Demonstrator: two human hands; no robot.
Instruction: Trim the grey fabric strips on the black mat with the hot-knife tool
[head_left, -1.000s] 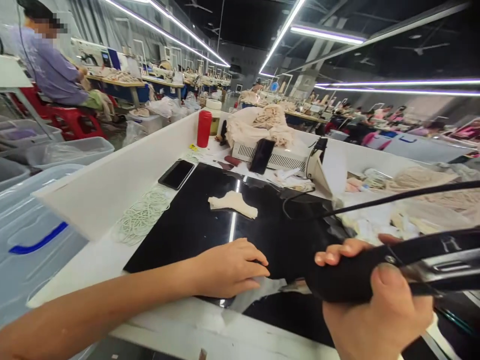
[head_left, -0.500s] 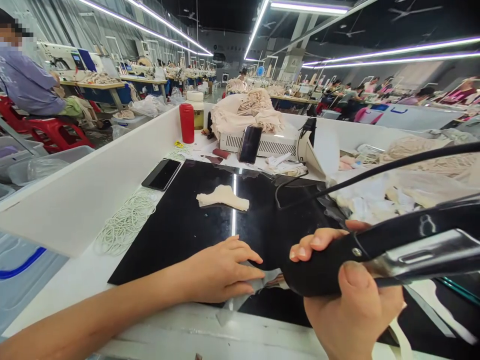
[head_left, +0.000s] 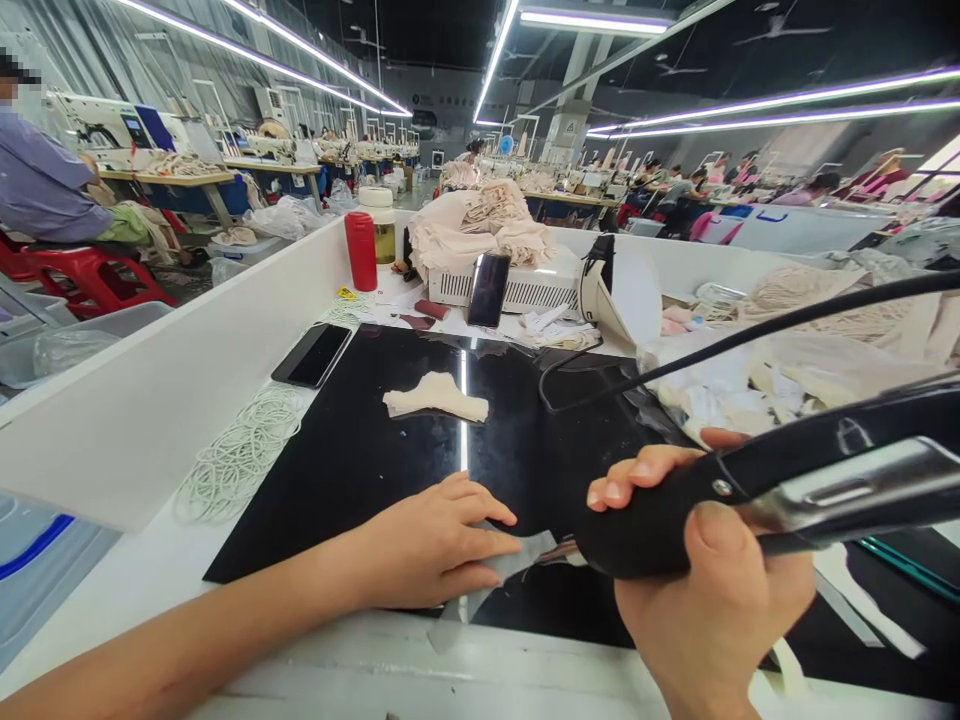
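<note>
My right hand [head_left: 712, 590] is wrapped round the black handle of a corded tool [head_left: 810, 485] whose dark rounded tip rests low over the glossy black work surface [head_left: 375, 440]. My left hand [head_left: 435, 545] lies flat, fingers together, pressing a small grey piece of fabric [head_left: 517, 560] against that surface right beside the tool's tip. Farther back on the black surface lies a cream fabric piece [head_left: 436, 398].
A black phone [head_left: 311, 355] and a pile of white elastic loops [head_left: 236, 455] lie left. Behind stand a red bottle [head_left: 361, 250], a white box [head_left: 525, 285] with a phone leaning on it and cream fabric on top. Bagged fabric [head_left: 757, 385] lies right. A seated person [head_left: 45, 190] works far left.
The view has shifted slightly; both hands stay in place on the fabric piece and the tool, with the tool's tip held at the same spot.
</note>
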